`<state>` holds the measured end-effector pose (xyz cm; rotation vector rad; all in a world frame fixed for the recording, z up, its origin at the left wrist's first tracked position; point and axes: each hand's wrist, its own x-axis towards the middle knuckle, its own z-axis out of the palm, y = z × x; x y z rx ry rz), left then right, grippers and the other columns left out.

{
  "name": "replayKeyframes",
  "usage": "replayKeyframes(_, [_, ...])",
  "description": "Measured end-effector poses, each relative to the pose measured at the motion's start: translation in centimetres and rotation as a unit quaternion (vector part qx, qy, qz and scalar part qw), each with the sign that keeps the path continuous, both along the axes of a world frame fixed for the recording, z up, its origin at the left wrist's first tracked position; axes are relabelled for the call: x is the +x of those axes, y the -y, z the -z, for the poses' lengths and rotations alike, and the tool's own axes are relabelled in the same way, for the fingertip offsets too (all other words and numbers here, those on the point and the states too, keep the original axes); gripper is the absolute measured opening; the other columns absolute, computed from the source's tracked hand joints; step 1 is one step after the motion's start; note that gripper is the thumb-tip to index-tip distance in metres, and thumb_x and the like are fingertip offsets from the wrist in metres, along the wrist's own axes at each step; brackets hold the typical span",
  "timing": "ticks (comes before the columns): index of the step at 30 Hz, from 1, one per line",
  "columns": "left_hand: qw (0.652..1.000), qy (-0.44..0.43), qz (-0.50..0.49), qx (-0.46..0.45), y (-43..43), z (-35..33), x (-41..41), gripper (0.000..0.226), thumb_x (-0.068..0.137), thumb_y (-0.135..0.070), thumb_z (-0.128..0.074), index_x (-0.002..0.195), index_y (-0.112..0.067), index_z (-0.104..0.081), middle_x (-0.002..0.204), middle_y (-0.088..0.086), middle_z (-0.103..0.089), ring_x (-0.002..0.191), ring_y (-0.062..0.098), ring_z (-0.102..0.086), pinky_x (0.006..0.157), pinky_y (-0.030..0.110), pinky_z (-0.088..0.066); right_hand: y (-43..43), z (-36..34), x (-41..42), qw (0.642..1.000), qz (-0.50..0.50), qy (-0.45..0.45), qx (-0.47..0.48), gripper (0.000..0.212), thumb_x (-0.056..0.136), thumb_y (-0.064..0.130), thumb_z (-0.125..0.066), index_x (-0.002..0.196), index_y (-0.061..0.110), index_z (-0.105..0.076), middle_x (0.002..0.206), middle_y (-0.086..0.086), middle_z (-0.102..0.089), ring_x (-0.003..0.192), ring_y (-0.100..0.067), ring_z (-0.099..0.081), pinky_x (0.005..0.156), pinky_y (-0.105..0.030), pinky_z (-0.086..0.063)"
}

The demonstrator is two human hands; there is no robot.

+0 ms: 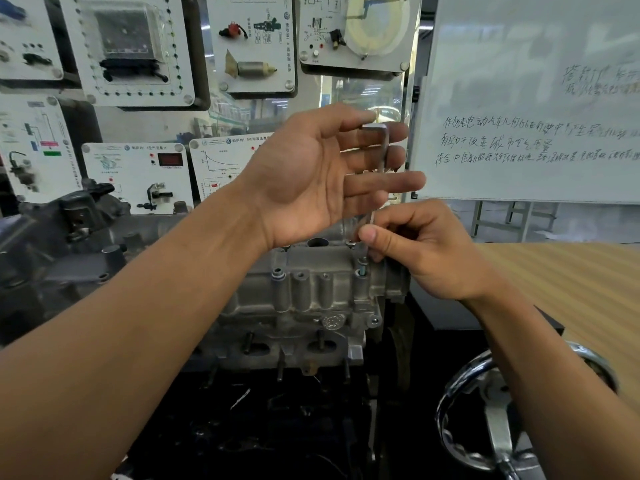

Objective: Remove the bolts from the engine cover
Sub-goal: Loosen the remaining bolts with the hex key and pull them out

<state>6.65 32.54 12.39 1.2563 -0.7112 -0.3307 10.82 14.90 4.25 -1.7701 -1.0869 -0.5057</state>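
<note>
Right now the right hand is pinching the thin steel hex key low on its shaft, and the left hand is lying open with straight fingers against its bent top. The bolt is standing part-raised at a corner of the engine cover. It is small, rigid and probably oily, so it is looking best gripped by its head.

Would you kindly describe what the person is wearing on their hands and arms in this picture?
Nothing that shows: the left hand and right hand are ungloved, with no rings, watch or bands in view. Both forearms are bare up to the picture's edge, so no sleeves appear.
</note>
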Motion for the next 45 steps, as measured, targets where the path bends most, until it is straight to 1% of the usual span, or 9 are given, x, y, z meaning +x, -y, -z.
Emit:
replayKeyframes(4, [0.993, 0.045, -0.099, 0.050, 0.6, -0.2, -0.4, 0.020, 0.085, -0.035, -0.068, 0.087, -0.017, -0.058, 0.071, -0.003, -0.061, 0.059, 0.014, -0.070, 0.044, 0.017, -0.043, 0.0, 0.0, 0.0, 1.000, -0.001, 0.000, -0.004, 0.038, 0.096, 0.023, -0.062, 0.066, -0.002, -0.061, 0.056, -0.018, -0.053, 0.049, -0.029, -0.044, 0.049, -0.030, -0.034])
replayKeyframes(10, [0.950, 0.079, -0.286, 0.098, 2.4, -0.7, 0.0, 0.033, 0.090, -0.037, -0.068, 0.068, -0.018, -0.052, 0.050, -0.003, -0.052, 0.030, 0.009, -0.036, 0.037, 0.015, -0.025, -0.1, -0.1, -0.3, 1.000, 0.000, 0.003, -0.021, 0.038, 0.096, 0.020, -0.061, 0.066, -0.003, -0.060, 0.055, -0.018, -0.050, 0.050, -0.032, -0.041, 0.048, -0.030, -0.033])
replayKeyframes(18, [0.964, 0.037, -0.249, 0.085, 1.4, -1.0, 0.2, 0.039, 0.095, -0.028, -0.046, 0.059, -0.014, -0.054, 0.052, 0.003, -0.056, 0.030, 0.010, -0.039, 0.037, 0.015, -0.027, -0.1, -0.2, -0.3, 1.000, -0.010, -0.003, -0.016, 0.046, 0.093, 0.033, -0.061, 0.076, -0.010, -0.064, 0.060, -0.029, -0.049, 0.053, -0.042, -0.043, 0.049, -0.045, -0.036])
replayKeyframes(23, [0.996, -0.011, -0.092, 0.005, 1.1, -0.4, -0.2, 0.040, 0.095, -0.027, -0.033, 0.083, -0.006, -0.064, 0.069, 0.006, -0.063, 0.050, 0.016, -0.064, 0.043, 0.019, -0.039, 0.1, -0.2, -0.2, 1.000, -0.001, -0.010, -0.011, 0.040, 0.094, 0.028, -0.062, 0.067, -0.001, -0.062, 0.058, -0.022, -0.054, 0.054, -0.042, -0.046, 0.052, -0.049, -0.037])
replayKeyframes(25, [0.999, 0.007, -0.048, 0.010, 1.3, -0.1, -0.5, 0.037, 0.095, -0.029, -0.036, 0.094, -0.005, -0.064, 0.077, 0.005, -0.061, 0.062, 0.019, -0.070, 0.050, 0.021, -0.043, 0.2, -0.1, -0.1, 1.000, -0.003, -0.014, -0.005, 0.039, 0.093, 0.026, -0.062, 0.067, -0.003, -0.062, 0.060, -0.022, -0.056, 0.056, -0.044, -0.047, 0.054, -0.043, -0.041])
replayKeyframes(27, [0.998, 0.035, -0.053, 0.030, 1.6, 0.1, -0.8, 0.029, 0.095, -0.029, -0.043, 0.096, -0.008, -0.063, 0.080, 0.002, -0.059, 0.063, 0.018, -0.071, 0.052, 0.021, -0.043, 0.2, 0.0, -0.2, 1.000, -0.006, -0.010, 0.008, 0.037, 0.093, 0.024, -0.063, 0.066, -0.003, -0.062, 0.060, -0.019, -0.058, 0.058, -0.043, -0.050, 0.063, -0.021, -0.045])
replayKeyframes(29, [0.994, 0.057, -0.088, 0.044, 2.1, 0.2, -1.1, 0.017, 0.094, -0.028, -0.054, 0.090, -0.014, -0.060, 0.076, 0.000, -0.057, 0.057, 0.015, -0.069, 0.047, 0.019, -0.041, 0.1, 0.0, -0.3, 1.000, -0.005, -0.009, 0.011, 0.035, 0.092, 0.027, -0.063, 0.066, 0.003, -0.063, 0.061, -0.016, -0.060, 0.058, -0.037, -0.051, 0.062, -0.018, -0.043])
replayKeyframes(33, [0.975, 0.074, -0.198, 0.075, 3.0, 0.0, -1.0, 0.022, 0.090, -0.032, -0.068, 0.080, -0.020, -0.052, 0.058, -0.004, -0.048, 0.037, 0.008, -0.051, 0.038, 0.017, -0.033, 0.0, -0.1, -0.2, 1.000, -0.005, -0.014, -0.003, 0.041, 0.093, 0.030, -0.062, 0.067, -0.001, -0.061, 0.058, -0.020, -0.054, 0.053, -0.039, -0.046, 0.050, -0.039, -0.037])
replayKeyframes(45, [0.982, -0.055, -0.172, 0.052, 1.6, -1.1, -0.3, 0.038, 0.097, -0.030, -0.041, 0.060, -0.021, -0.044, 0.047, -0.006, -0.040, 0.030, 0.005, -0.033, 0.036, 0.015, -0.020, -0.3, -0.1, -0.4, 1.000, 0.015, -0.016, -0.016, 0.047, 0.091, 0.039, -0.061, 0.080, -0.007, -0.066, 0.059, -0.029, -0.049, 0.050, -0.040, -0.043, 0.047, -0.049, -0.035])
